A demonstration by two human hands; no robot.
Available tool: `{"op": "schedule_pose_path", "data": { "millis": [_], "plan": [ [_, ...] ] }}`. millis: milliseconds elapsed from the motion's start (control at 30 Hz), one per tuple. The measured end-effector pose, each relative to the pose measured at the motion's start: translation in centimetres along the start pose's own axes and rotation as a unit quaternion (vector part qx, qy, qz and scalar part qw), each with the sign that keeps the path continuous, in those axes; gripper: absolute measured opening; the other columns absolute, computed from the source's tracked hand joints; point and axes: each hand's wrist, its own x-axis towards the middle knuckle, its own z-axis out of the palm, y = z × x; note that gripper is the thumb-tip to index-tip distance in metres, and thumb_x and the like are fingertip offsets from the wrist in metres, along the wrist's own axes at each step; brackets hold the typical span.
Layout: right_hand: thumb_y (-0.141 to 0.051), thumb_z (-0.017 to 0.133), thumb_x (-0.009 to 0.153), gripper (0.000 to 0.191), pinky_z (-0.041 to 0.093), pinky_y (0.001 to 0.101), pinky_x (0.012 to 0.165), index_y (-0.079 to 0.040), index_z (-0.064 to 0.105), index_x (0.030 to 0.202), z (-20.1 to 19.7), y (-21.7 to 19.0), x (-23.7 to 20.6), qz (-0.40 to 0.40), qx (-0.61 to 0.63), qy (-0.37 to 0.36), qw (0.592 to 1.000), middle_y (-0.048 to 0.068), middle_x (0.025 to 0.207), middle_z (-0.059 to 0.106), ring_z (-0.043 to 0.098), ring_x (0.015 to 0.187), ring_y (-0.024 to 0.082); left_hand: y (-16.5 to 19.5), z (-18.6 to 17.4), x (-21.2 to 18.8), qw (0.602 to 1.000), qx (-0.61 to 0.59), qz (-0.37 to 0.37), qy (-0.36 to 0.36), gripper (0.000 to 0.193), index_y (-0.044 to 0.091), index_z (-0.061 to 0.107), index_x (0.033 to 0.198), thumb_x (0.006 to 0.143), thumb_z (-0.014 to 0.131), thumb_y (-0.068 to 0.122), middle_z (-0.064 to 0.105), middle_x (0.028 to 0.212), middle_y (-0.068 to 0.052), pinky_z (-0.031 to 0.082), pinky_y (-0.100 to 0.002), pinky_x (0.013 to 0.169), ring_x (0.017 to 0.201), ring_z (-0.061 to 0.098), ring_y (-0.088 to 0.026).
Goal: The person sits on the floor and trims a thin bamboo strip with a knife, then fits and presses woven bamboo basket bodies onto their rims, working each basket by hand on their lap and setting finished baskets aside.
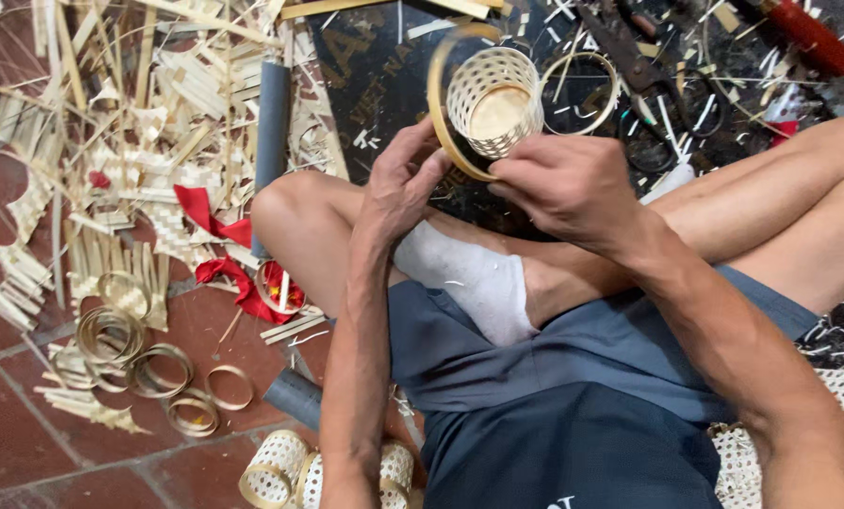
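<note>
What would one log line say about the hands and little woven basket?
left hand: grips bamboo hoop | right hand: holds small round woven bamboo basket | floor: loose bamboo rings

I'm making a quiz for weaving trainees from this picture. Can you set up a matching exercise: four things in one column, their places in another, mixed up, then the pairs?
Things:
1. woven basket
2. scissors
3. red ribbon
4. loose rings

Places:
A. on the tiled floor, lower left
B. held between the left hand and right hand
C. on the dark board, upper right
D. among bamboo strips beside the left knee

Pairs: 1-B, 2-C, 3-D, 4-A
</note>
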Motion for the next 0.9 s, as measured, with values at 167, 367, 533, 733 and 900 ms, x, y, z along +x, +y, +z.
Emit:
{"op": "schedule_pose_path", "data": {
  "millis": [167, 367, 533, 733, 900],
  "plan": [
    [-0.003, 0.077, 0.096, 0.008, 0.055, 0.0346, 0.072, -0.007, 0.075, 0.103, -2.9, 7.6, -0.5, 0.010, -0.080, 0.069, 0.994, 0.008, 0.095, 0.069, 0.068, 0.086, 0.025, 1.4, 0.6, 1.8, 0.974, 0.212, -0.018, 0.083, 0.055, 0.004, 0.059, 0.141, 0.095, 0.080, 0.024, 0.063, 0.093, -0.006, 0.054, -0.030, 0.073, 0.081, 0.061, -0.015],
    [-0.016, 0.081, 0.097, 0.018, 0.052, 0.0413, 0.072, -0.010, 0.070, 0.084, -1.4, 15.9, -0.3, 0.012, -0.247, -0.031, 0.969, 0.006, 0.081, 0.066, 0.067, 0.077, 0.025, 1.7, 3.3, 5.3, 0.934, 0.336, 0.061, 0.103, 0.041, 0.001, 0.071, 0.121, 0.088, 0.082, 0.023, 0.065, 0.085, -0.011, 0.054, -0.036, 0.069, 0.074, 0.066, -0.024],
    [-0.007, 0.071, 0.096, 0.007, 0.055, 0.0409, 0.073, -0.002, 0.069, 0.100, -0.8, 15.0, -3.3, 0.094, -0.158, 0.084, 0.979, 0.013, 0.088, 0.067, 0.067, 0.083, 0.031, 3.8, 2.0, 5.8, 0.909, 0.400, 0.075, 0.087, 0.016, 0.007, 0.077, 0.107, 0.093, 0.070, 0.010, 0.067, 0.087, -0.008, 0.056, -0.038, 0.068, 0.075, 0.068, -0.024],
    [-0.016, 0.077, 0.098, 0.021, 0.054, 0.0447, 0.062, -0.002, 0.065, 0.088, 2.5, 13.1, -4.4, 0.181, -0.221, -0.033, 0.958, 0.015, 0.082, 0.066, 0.067, 0.072, 0.033, 6.4, -1.3, 5.3, 0.840, 0.529, 0.119, -0.011, 0.018, 0.015, 0.081, 0.103, 0.091, 0.072, 0.007, 0.065, 0.088, -0.009, 0.053, -0.045, 0.067, 0.077, 0.067, -0.030],
    [-0.002, 0.071, 0.102, 0.016, 0.054, 0.0339, 0.061, 0.000, 0.065, 0.087, 1.5, 12.2, -4.0, 0.173, -0.152, 0.050, 0.972, 0.014, 0.081, 0.068, 0.068, 0.068, 0.022, 5.3, 0.3, 6.9, 0.859, 0.458, 0.227, -0.021, 0.023, 0.014, 0.076, 0.108, 0.085, 0.075, 0.009, 0.066, 0.091, -0.008, 0.056, -0.042, 0.074, 0.086, 0.069, -0.031]
  ]
}}
